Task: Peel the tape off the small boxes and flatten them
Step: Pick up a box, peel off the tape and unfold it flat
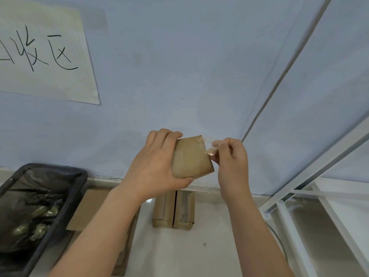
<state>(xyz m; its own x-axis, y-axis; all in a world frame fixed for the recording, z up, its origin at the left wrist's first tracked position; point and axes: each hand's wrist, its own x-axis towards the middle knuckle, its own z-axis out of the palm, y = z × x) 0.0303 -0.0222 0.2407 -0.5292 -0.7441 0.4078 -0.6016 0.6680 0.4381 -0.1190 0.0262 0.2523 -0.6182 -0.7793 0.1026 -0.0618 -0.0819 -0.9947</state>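
Hanging at far left on the pale blue wall (179,66): a lined paper sheet (46,48) bearing handwritten black characters, the readable ones being 收区, with a partly cut-off character before them. Sitting below it on the light floor (179,252): a dark bin (60,206) lined with a black bag, crumpled bits lying inside. Lying beside the bin, partly hidden under the forearm: flat brown cardboard (87,206). Gripping a small brown box (189,158) in mid-air: the left hand (153,166), fingers curling over the box's top edge, thumb pressing along its bottom. Pinching a strip of clear tape (210,151) at the box's right edge: the right hand (231,164), thumb and forefinger closing together on the strip, remaining fingers curling in. Standing on the floor below the fingers of both hands, against the wall's base: two more small boxes (173,208), touching side by side, the right one showing a torn grey stripe. Running along the right: a white metal frame (299,196).
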